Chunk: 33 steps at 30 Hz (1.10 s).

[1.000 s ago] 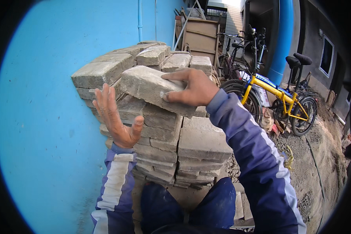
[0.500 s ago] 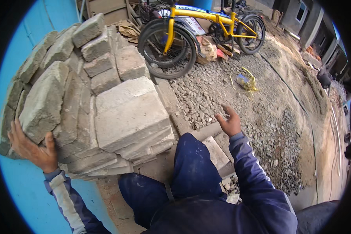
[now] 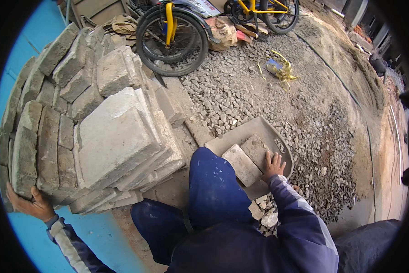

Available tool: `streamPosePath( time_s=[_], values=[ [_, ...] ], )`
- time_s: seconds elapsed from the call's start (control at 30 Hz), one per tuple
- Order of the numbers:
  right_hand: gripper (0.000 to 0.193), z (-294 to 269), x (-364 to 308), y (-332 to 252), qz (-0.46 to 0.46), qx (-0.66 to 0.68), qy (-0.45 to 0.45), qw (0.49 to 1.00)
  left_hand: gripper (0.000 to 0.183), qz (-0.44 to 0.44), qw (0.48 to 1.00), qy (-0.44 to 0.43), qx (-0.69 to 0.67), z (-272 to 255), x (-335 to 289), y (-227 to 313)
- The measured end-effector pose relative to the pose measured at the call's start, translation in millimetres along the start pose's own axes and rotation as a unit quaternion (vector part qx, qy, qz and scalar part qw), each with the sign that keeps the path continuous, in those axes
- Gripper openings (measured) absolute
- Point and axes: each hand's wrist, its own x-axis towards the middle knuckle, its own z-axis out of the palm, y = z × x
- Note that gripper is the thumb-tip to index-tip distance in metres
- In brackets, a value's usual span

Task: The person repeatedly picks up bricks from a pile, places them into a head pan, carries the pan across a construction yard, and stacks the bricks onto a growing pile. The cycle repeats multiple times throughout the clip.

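On the left, a stack of grey concrete paving blocks point(image 3: 113, 132) leans beside the blue wall. My left hand point(image 3: 31, 204) grips the lower end of an upright block point(image 3: 27, 150) at the stack's outer left edge, thumb on one side and fingers on the other. To the right of my knee, a shallow tray point(image 3: 241, 133) with a handle slot holds a pale block point(image 3: 242, 164) and a greyer block point(image 3: 255, 151) side by side. My right hand point(image 3: 273, 165) is open, its fingers spread and resting at the greyer block's right edge.
Ahead stands a yellow bicycle point(image 3: 170, 38) on gravel point(image 3: 227, 98). A yellow tangle of strapping point(image 3: 284, 73) lies beyond the tray. A dark cable point(image 3: 341, 84) crosses the sandy ground at right. Rubble pieces point(image 3: 269, 219) lie beside my right forearm.
My right hand has come down from the air onto the block in the tray. The block at my left hand appears more upright, with that hand now at its lower end. The view has shifted.
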Motion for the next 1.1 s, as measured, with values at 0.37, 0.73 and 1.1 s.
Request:
streamPosePath(
  time_s=[0.37, 0.73, 1.1],
  values=[
    [0.123, -22, 37, 36, -0.129, 0.090, 0.022, 0.987, 0.103, -0.170, 0.982, -0.085, 0.018, -14, 1, 18],
    [0.085, -53, 27, -14, -0.055, 0.768, -0.168, 0.615, 0.103, -0.189, 0.977, -0.100, 0.012, -16, -4, 15],
    [0.063, -421, -181, -214, -0.502, 0.793, -0.161, 0.306, 0.103, -0.229, 0.962, -0.117, -0.093, -31, -5, 11]
  ],
)
